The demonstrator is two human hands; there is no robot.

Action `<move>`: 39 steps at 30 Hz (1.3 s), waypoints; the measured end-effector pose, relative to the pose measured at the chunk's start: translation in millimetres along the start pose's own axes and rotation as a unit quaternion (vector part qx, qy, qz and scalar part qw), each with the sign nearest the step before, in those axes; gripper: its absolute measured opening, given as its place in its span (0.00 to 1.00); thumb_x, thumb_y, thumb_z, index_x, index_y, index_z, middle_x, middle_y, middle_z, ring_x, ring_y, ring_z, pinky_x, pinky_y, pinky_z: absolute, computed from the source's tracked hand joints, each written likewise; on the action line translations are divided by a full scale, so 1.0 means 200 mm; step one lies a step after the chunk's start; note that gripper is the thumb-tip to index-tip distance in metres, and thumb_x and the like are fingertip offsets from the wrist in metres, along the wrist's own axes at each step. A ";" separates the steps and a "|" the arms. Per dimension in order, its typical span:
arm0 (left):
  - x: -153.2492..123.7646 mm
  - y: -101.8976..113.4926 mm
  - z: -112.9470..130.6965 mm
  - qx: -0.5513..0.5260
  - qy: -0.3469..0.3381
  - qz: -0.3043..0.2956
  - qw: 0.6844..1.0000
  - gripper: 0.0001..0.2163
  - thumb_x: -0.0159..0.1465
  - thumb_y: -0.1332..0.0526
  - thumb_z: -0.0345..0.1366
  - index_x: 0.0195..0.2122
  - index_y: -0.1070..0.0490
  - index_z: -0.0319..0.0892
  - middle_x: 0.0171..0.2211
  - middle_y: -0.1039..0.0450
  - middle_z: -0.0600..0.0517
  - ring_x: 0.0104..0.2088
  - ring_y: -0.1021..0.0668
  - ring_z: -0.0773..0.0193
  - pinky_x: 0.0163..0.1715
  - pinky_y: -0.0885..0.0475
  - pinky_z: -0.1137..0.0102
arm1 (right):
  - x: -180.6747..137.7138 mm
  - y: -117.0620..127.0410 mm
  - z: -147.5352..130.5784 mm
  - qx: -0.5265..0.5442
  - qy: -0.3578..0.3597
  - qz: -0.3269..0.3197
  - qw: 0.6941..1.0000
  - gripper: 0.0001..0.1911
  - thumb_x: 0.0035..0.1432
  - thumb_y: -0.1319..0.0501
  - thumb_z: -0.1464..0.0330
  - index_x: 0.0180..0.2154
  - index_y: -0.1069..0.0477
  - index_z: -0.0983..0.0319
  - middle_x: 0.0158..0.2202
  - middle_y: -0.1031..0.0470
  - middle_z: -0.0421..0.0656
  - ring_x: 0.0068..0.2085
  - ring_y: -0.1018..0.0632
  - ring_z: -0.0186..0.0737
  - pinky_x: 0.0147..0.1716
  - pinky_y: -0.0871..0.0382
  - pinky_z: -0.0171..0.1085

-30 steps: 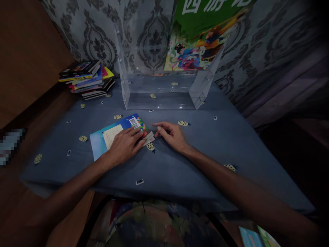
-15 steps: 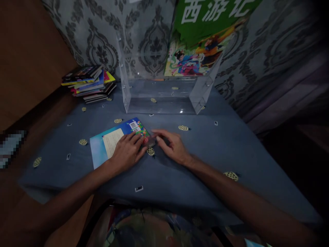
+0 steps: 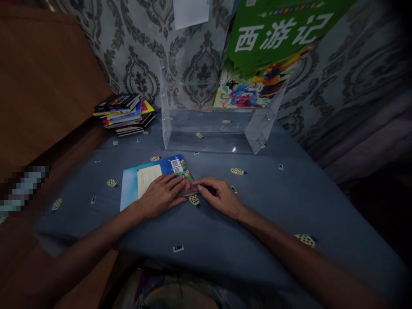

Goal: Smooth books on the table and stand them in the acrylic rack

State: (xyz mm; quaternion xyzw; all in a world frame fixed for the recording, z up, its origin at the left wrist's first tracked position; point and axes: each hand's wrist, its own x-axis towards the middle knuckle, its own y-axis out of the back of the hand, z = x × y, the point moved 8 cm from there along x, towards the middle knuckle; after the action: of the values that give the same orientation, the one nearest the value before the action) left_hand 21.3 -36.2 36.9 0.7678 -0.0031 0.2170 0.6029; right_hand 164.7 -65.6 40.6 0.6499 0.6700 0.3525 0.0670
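Observation:
A thin blue book point(image 3: 129, 182) lies on the table with a cream text panel and a barcode facing up. My left hand point(image 3: 162, 191) rests flat across it, fingers stretched towards its right edge. At the book's lower right corner, a small clear, shiny piece point(image 3: 189, 189), like plastic film or tape, sits between my two hands. My right hand point(image 3: 222, 195) pinches its right end between thumb and index finger. Whether the piece is stuck to the book I cannot tell.
Beyond the book stands a clear acrylic rack point(image 3: 209, 141) holding a green picture book point(image 3: 257, 64). A pile of books point(image 3: 125, 113) sits at the back left. A blue cloth with pineapple prints covers the table point(image 3: 231, 240). Patterned wallpaper rises behind.
The view has tilted up a little, so everything sits lower and further right. My right fingers have come down with the clear piece towards the book's corner. My left hand stays on the book.

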 end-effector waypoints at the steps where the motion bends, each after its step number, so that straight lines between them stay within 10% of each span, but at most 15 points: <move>1: 0.00 0.01 -0.01 -0.005 -0.015 0.006 1.000 0.21 0.74 0.47 0.48 0.58 0.30 0.40 0.55 0.23 0.44 0.57 0.23 0.53 0.52 0.25 0.58 | 0.00 0.00 0.00 0.007 -0.001 -0.001 1.000 0.15 0.66 0.45 0.68 0.46 0.20 0.59 0.39 0.17 0.45 0.38 0.19 0.41 0.39 0.25 0.40; 26: 0.03 0.05 -0.01 -0.037 0.022 0.024 0.999 0.17 0.76 0.52 0.37 0.51 0.24 0.41 0.46 0.18 0.48 0.48 0.18 0.58 0.47 0.20 0.62 | 0.01 0.02 0.07 0.157 -0.036 0.042 0.986 0.15 0.65 0.43 0.66 0.49 0.22 0.60 0.39 0.16 0.44 0.43 0.17 0.41 0.47 0.23 0.43; 39: 0.01 0.05 -0.04 -0.092 0.022 -0.039 0.995 0.15 0.74 0.49 0.40 0.53 0.26 0.42 0.52 0.22 0.46 0.54 0.21 0.58 0.53 0.23 0.61 | -0.01 -0.10 -0.06 -0.108 0.144 -0.076 0.981 0.12 0.66 0.43 0.74 0.47 0.23 0.60 0.39 0.23 0.46 0.40 0.22 0.42 0.41 0.26 0.41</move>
State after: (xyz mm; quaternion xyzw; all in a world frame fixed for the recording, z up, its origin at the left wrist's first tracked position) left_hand 17.5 -30.6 47.8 0.7038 0.0205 0.2087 0.6788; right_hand 142.5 -70.7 36.5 0.5281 0.6785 0.5064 0.0659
